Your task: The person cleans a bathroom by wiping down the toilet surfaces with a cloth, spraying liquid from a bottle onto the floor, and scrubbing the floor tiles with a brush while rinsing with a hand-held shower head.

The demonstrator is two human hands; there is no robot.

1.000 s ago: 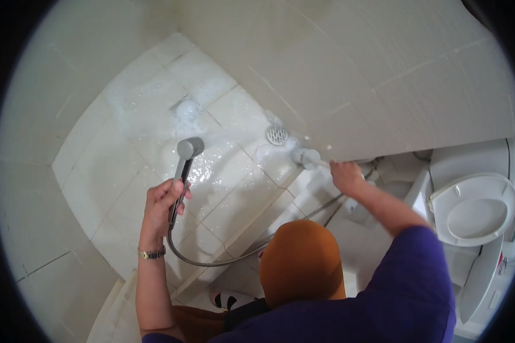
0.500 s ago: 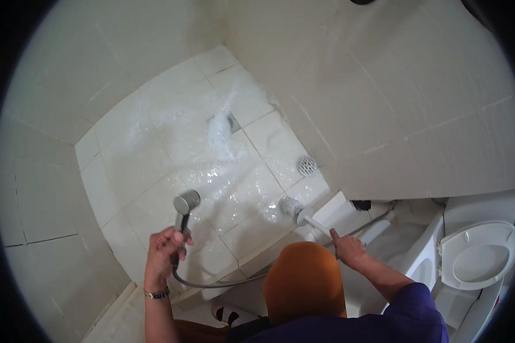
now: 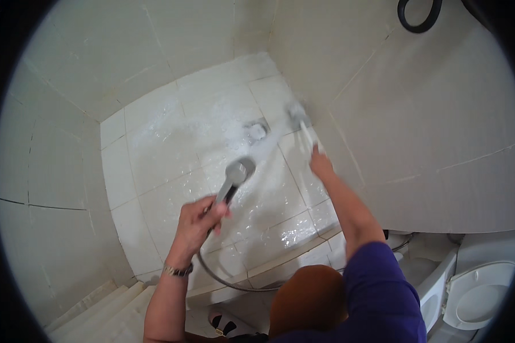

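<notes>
My left hand (image 3: 203, 220) is closed around the handle of a silver shower head (image 3: 239, 171), which sprays water toward the tiled floor. Its metal hose (image 3: 229, 284) loops down from that hand toward my knee. Out to the right, my right hand (image 3: 321, 163) grips the white handle of a scrub brush (image 3: 306, 130). The brush head is smeared by motion and sits at the floor's right edge, by the wall. White foam surrounds a square floor drain (image 3: 257, 130) between the shower head and the brush. Wet tiles (image 3: 166, 191) glisten around it.
A low tiled ledge (image 3: 286, 266) edges the floor in front of my bent knee (image 3: 309, 291). The toilet (image 3: 476, 300) stands at lower right. Pale walls (image 3: 51, 137) close in the floor. A black ring-shaped object (image 3: 420, 26) shows at the upper right.
My right hand and the brush have moved forward from the ledge to the wall edge. My left hand and the shower head have shifted right and forward. The view has shifted too.
</notes>
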